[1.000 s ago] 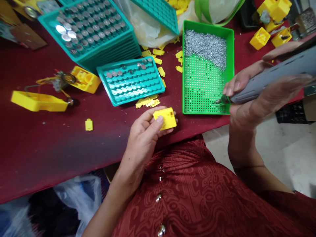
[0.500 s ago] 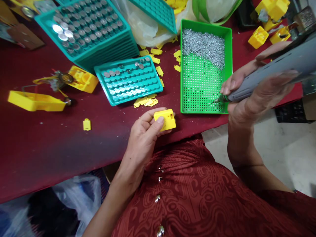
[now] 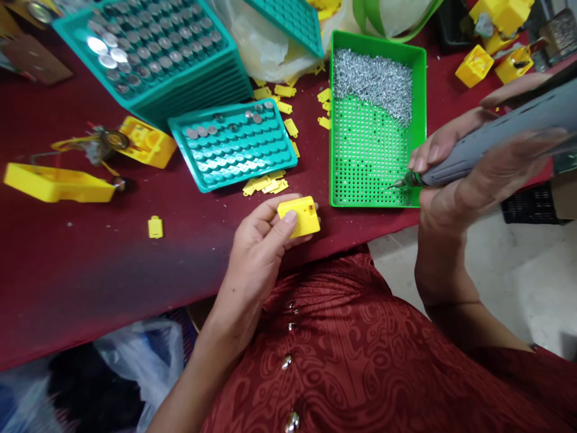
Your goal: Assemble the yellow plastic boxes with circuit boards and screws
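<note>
A small yellow plastic case [image 3: 305, 218] is pinched between the thumb and fingers of my left hand [image 3: 264, 237], above the table's front edge. My right hand [image 3: 469, 162] is wrapped round a grey electric screwdriver [image 3: 487, 135]. Its thin bit points left, over the near right part of a green tray [image 3: 334, 150]. In that tray, a heap of small silver screws [image 3: 372, 78] fills the far end, and more screws stand in the holes of a perforated plate [image 3: 360, 150].
Left of the green tray lies a teal tray [image 3: 243, 147] with a few button cells. Behind it rises a stack of teal trays [image 3: 193, 90]. Yellow tabs [image 3: 265, 182] are scattered about. Opened yellow housings with wires [image 3: 146, 141] lie at left, yellow boxes [image 3: 474, 65] at far right.
The view has shifted slightly. My left hand still holds the yellow case, and the screwdriver has moved a little to the right, its bit still over the green tray.
</note>
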Tool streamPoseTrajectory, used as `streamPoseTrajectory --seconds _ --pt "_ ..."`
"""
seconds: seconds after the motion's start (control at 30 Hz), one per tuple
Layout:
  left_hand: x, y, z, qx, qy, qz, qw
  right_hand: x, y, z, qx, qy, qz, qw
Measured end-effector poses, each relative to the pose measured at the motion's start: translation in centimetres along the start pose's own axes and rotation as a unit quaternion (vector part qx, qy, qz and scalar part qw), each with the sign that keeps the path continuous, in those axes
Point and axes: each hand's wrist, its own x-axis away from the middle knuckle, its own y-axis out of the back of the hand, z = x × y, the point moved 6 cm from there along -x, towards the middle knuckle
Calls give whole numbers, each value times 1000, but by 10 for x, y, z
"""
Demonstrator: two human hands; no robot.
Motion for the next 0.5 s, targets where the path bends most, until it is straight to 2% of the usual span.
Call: streamPoseTrajectory --seconds 0.3,0.37,0.43,0.5 --pt "3 -2 1 -18 10 -8 1000 1 -1 4 75 6 -20 997" --pt "4 -3 1 -33 14 -8 999 0 -2 7 84 -9 -32 996" --pt "6 -4 2 -41 15 -10 999 -2 -1 8 44 -56 -58 996" --pt "7 -5 3 -39 16 -9 999 -1 1 3 -32 -164 -75 983"
